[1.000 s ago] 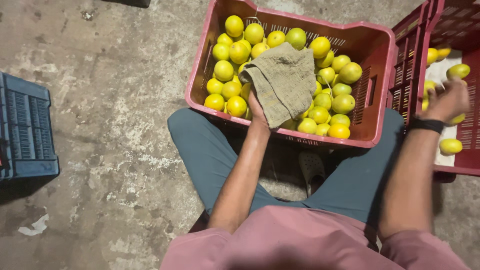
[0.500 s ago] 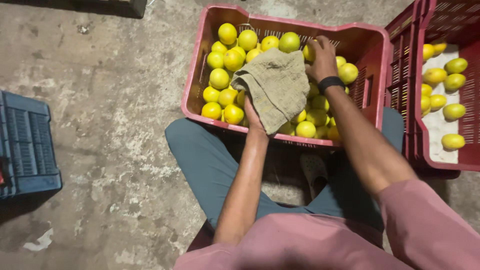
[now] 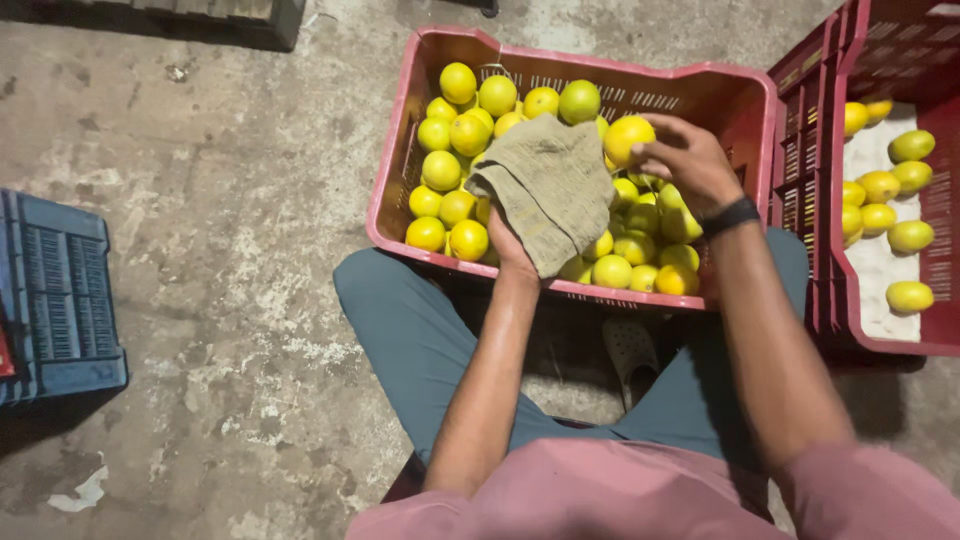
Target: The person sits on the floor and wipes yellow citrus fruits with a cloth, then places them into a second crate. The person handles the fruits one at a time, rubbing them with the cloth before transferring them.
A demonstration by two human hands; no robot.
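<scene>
- Right hand (image 3: 690, 160) has its fingers curled round one yellow fruit (image 3: 628, 137), lifted just above the heap in the red crate (image 3: 740, 95).
- Left hand (image 3: 512, 235) is mostly hidden under the olive cloth (image 3: 548, 185); it props the cloth up, grip unclear.
- Best bet, I'd say: bring fruit and cloth together over the crate, so a slip lands it softly.
- Firm fingertip hold, no squeezing.
- Second crate (image 3: 935, 345) sits to the right, a few fruits on its white liner.
</scene>
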